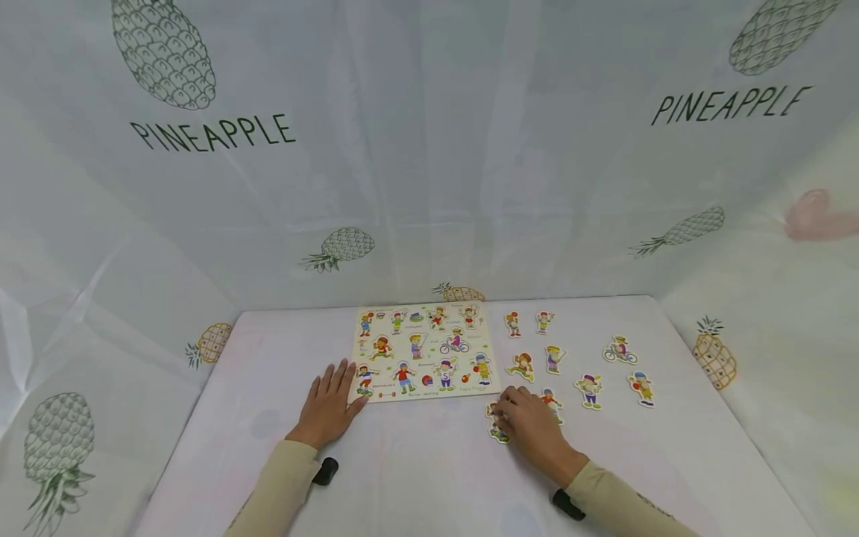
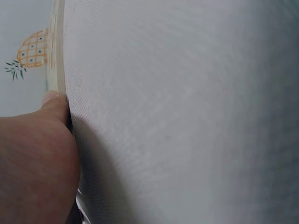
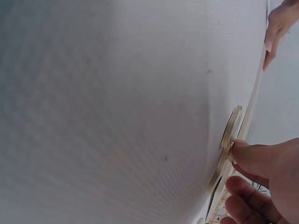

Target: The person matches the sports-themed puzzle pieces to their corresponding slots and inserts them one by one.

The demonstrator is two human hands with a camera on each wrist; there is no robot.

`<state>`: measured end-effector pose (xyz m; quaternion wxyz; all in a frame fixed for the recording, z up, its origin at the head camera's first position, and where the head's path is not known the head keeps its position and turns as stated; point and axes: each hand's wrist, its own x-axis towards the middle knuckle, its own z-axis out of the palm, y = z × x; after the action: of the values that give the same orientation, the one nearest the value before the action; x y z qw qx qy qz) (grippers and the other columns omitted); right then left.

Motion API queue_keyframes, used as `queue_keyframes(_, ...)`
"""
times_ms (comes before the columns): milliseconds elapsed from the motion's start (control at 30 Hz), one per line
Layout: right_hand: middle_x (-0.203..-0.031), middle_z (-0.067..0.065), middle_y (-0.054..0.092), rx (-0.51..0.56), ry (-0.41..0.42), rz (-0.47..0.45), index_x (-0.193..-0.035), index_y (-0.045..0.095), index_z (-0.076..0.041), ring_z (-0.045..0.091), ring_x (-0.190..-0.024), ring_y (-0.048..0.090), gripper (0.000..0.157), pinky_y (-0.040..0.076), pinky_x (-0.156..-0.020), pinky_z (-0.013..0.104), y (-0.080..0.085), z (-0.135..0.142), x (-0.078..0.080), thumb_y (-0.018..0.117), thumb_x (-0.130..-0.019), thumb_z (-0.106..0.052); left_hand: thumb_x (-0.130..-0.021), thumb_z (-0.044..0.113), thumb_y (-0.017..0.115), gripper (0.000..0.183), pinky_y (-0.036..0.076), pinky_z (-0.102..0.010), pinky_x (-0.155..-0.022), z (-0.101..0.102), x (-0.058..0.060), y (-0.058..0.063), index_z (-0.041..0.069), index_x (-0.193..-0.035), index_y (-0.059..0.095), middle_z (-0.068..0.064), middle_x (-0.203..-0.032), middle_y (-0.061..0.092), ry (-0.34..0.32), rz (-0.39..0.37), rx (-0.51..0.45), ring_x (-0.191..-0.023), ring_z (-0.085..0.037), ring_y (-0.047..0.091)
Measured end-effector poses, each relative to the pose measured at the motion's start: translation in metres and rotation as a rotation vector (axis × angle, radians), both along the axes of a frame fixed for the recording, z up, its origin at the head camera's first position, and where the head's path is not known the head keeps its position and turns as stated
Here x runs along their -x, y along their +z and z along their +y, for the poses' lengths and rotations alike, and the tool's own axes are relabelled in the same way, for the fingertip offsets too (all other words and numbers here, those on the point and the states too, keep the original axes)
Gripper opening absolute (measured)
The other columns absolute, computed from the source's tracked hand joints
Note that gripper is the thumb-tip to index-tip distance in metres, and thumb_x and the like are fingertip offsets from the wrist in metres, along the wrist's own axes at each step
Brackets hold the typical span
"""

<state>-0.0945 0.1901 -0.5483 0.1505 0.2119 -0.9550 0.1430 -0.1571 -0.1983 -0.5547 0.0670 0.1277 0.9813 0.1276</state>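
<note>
A flat puzzle board (image 1: 396, 399) printed with children playing sports lies near the table's back edge. My left hand (image 1: 326, 403) rests with straight fingers over the board's lower left corner; its thumb touches the board's edge in the left wrist view. Right of the board, my right hand (image 1: 533, 425) pinches a skateboarder puzzle piece (image 1: 499, 434) between thumb and finger. That piece (image 3: 227, 135) lies flat on the table in the right wrist view. Partly behind the right hand is a piece with a child in a red top (image 1: 552, 399).
Several cut-out pieces lie to the right, among them a cyclist (image 1: 620, 350), a baseball player (image 1: 590, 391), a child with a ball (image 1: 642, 389), a golfer (image 1: 554, 359) and a runner (image 1: 521, 367). A pineapple-print cloth (image 1: 429, 186) hangs behind the white table (image 1: 416, 477).
</note>
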Motion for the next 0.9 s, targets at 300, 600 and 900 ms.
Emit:
queue_keyframes(300,-0.097,-0.002,0.063,-0.022,0.012,-0.002,-0.091,0.076,-0.011,0.016,-0.088,0.059,0.02,0.054,-0.074,0.033,0.001,-0.002,0.002,0.093,-0.08,-0.008,-0.108,0.034,0.061,0.073,0.018,-0.068,-0.125,0.0,-0.003,0.008,-0.005,-0.162,0.031,-0.028,-0.17,0.026,-0.002,0.011,-0.015,-0.156,-0.053,0.021)
queue_keyframes(600,-0.101,-0.002,0.065,-0.021,0.011,0.017,-0.097,0.077,-0.011,0.015,-0.091,0.06,0.021,0.056,-0.077,0.034,0.012,-0.009,0.002,0.092,-0.082,-0.012,-0.108,0.044,0.057,0.077,0.019,-0.07,-0.124,-0.004,-0.002,-0.008,-0.006,-0.161,0.033,-0.03,-0.168,0.029,-0.032,0.079,-0.071,-0.155,-0.055,0.023)
queue_keyframes(900,-0.098,-0.002,0.064,0.036,0.052,0.073,-0.093,0.077,-0.012,0.016,-0.088,0.06,0.022,0.055,-0.076,0.033,0.024,-0.032,0.017,0.094,-0.08,-0.01,-0.107,0.039,0.06,0.076,0.019,-0.069,-0.124,-0.003,-0.004,-0.006,-0.006,-0.161,0.033,-0.029,-0.169,0.028,-0.028,0.077,-0.057,-0.155,-0.054,0.024)
